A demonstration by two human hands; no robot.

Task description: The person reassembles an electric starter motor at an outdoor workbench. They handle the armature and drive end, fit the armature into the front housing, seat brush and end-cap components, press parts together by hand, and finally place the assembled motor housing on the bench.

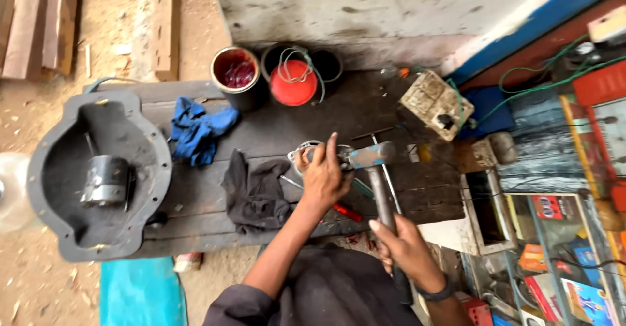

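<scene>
Metal hammer (380, 182) is gripped closed in the right hand (405, 244), head beside the ring (306, 153) pinched by the left hand (324, 176) on the table (274, 130).

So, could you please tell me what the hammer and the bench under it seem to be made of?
The hammer in the right hand seems to have a bare steel head, grey with a dull shine, on a dark handle, probably wood or metal; the blur leaves that open. The bench looks like old wooden planks, stained dark, with seams showing between the boards.
</scene>
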